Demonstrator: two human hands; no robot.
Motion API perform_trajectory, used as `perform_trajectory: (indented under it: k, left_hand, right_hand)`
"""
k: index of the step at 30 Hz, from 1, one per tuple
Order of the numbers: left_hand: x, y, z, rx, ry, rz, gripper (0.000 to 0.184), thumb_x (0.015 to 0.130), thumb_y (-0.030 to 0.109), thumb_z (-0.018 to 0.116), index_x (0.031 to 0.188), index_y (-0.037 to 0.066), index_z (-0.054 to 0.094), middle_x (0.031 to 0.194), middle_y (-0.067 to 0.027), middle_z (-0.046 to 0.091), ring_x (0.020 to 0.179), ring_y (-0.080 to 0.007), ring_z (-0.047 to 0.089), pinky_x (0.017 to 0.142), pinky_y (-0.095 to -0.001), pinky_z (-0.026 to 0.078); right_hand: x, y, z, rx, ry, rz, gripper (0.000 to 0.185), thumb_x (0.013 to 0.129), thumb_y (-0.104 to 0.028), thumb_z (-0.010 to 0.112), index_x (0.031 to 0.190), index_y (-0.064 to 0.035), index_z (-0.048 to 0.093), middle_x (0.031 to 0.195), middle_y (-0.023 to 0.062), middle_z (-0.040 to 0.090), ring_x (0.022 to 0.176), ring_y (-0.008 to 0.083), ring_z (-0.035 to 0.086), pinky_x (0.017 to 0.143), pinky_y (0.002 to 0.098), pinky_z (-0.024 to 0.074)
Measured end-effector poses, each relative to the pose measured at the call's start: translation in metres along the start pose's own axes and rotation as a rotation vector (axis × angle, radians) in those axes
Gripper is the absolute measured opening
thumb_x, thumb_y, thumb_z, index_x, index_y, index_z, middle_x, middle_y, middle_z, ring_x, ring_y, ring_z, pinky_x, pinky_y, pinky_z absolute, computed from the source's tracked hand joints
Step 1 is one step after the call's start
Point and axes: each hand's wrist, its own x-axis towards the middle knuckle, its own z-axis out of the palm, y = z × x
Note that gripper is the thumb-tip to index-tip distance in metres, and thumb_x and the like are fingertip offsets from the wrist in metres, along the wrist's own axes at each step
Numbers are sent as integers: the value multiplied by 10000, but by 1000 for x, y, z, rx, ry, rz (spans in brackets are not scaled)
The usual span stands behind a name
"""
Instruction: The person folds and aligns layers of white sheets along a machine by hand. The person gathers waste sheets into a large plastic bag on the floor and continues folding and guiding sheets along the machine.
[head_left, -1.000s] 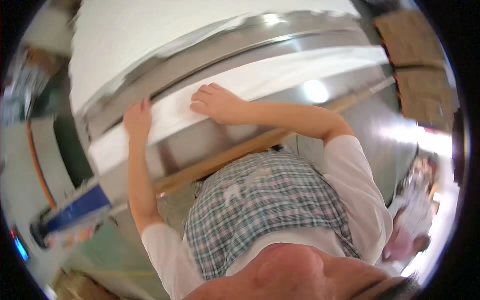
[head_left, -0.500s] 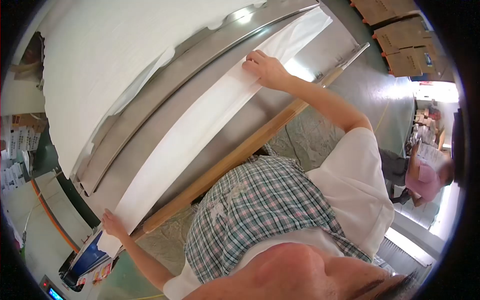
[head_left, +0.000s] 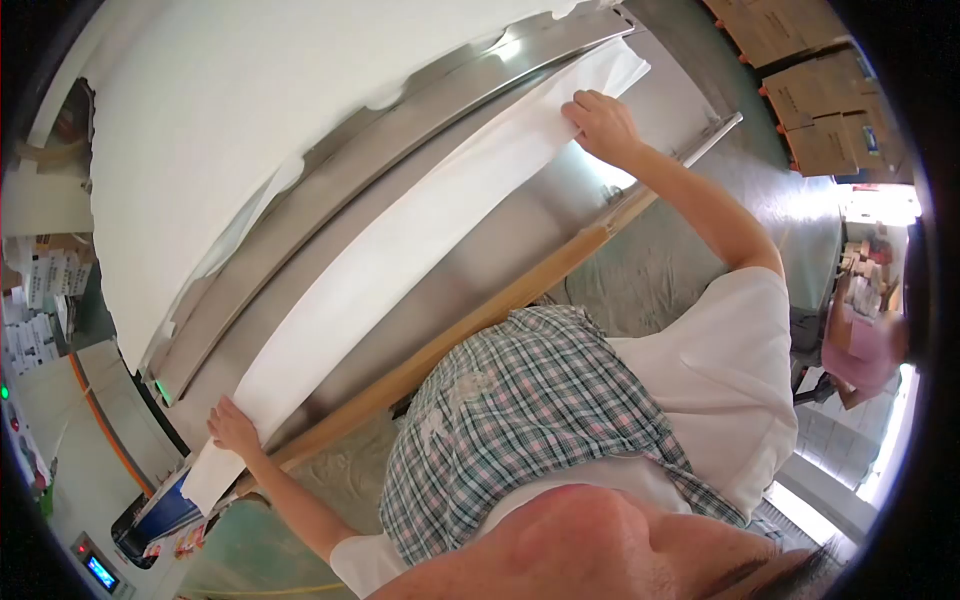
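A long white strip [head_left: 400, 245] of thin, smooth sheet material stretches diagonally across a grey metal surface [head_left: 500, 245]. Near its lower left end, my left hand [head_left: 234, 428] grips the strip, fingers closed at its edge. Up at the other end, my right hand [head_left: 607, 125] has its fingers curled onto the near edge, just short of the crumpled tip. Whether the strip is paper, cloth or something else I cannot tell. Beyond it, a large white sheet [head_left: 250, 110] with a ragged edge covers a broad, curved surface.
A metal bar [head_left: 330, 205] runs between the strip and the large sheet. A wooden rail [head_left: 490, 320] edges the metal surface before my checked apron [head_left: 530, 400]. Cardboard boxes [head_left: 820, 90] stack at upper right. Another person [head_left: 860, 350] stands at far right. A lit control panel [head_left: 100, 572] sits lower left.
My right hand has slid along the strip toward its upper right end. My left hand sits slightly higher on the strip's lower end. The view has shifted a little.
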Motion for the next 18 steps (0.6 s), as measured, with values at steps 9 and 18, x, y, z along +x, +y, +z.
perform_trajectory:
  k: [9, 18]
  left_hand:
    - [-13, 37, -21, -53, -81, -96, 512, 884, 500, 227, 1200, 190, 484, 1319, -98, 364, 1237, -339, 261, 911, -588, 254]
    - [-39, 95, -33, 66, -12, 116, 431, 889, 440, 294, 1158, 178, 504, 1250, -115, 435, 1137, -367, 382, 866, -521, 356]
  right_hand:
    - [-15, 125, 38, -236, -53, 270, 93, 735, -120, 494, 807, -94, 546, 816, 68, 532, 833, 249, 541, 670, 384, 467]
    - [-37, 224, 80, -292, 120, 395, 105, 698, -18, 485, 727, -31, 585, 887, 168, 578, 888, 336, 521, 795, 410, 411]
